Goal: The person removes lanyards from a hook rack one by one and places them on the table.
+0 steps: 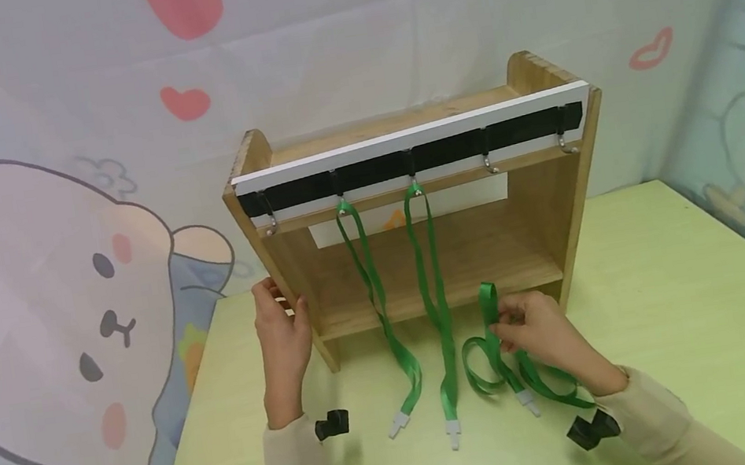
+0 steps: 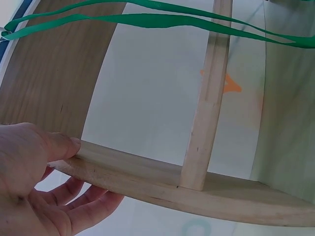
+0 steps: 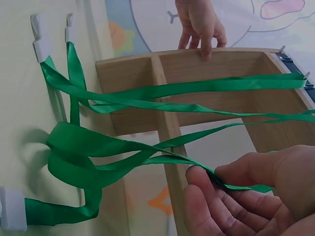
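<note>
A small wooden shelf (image 1: 433, 256) stands on the table with a row of metal hooks along its top front. My left hand (image 1: 283, 336) grips its left side panel (image 2: 147, 184), thumb on the inner face and fingers outside. Two green lanyards (image 1: 382, 302) (image 1: 434, 303) hang from the second and third hooks from the left, white clips down. To the right of them, my right hand (image 1: 536, 325) pinches another green lanyard (image 3: 142, 160) between thumb and fingers, its loop end upward and its lower part in curls. Further green strap (image 1: 555, 389) lies below the right wrist; whether it is separate I cannot tell.
The leftmost hook (image 1: 270, 223) and the two right hooks (image 1: 490, 162) (image 1: 567, 143) hold nothing. A printed cloth (image 1: 347, 53) with hearts and a cartoon bear stands behind and left of the yellow-green table (image 1: 673, 285).
</note>
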The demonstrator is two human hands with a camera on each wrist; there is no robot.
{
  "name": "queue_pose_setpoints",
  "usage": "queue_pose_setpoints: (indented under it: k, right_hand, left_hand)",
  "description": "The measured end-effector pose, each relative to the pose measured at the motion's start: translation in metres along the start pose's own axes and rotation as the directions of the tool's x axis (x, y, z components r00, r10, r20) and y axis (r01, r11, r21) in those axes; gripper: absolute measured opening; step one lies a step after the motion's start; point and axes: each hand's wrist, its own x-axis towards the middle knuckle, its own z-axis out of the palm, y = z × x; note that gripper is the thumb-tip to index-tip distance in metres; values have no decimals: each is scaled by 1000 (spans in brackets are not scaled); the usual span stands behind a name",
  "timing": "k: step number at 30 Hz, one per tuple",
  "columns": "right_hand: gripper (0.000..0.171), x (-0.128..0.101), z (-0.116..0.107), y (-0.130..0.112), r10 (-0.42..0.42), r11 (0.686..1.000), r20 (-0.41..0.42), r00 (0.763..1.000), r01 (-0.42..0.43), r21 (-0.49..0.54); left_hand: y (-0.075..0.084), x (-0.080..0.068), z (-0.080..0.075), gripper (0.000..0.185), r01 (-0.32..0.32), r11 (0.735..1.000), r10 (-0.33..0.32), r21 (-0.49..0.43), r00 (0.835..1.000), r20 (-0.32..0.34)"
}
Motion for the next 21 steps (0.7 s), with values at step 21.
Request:
queue_pose_setpoints:
  k: [21]
  right_hand:
    - [28, 1, 20, 19, 107, 994, 63, 992, -107, 6]
  left_hand:
    - [3, 0, 1, 40, -10, 1000, 10, 30, 1000, 0]
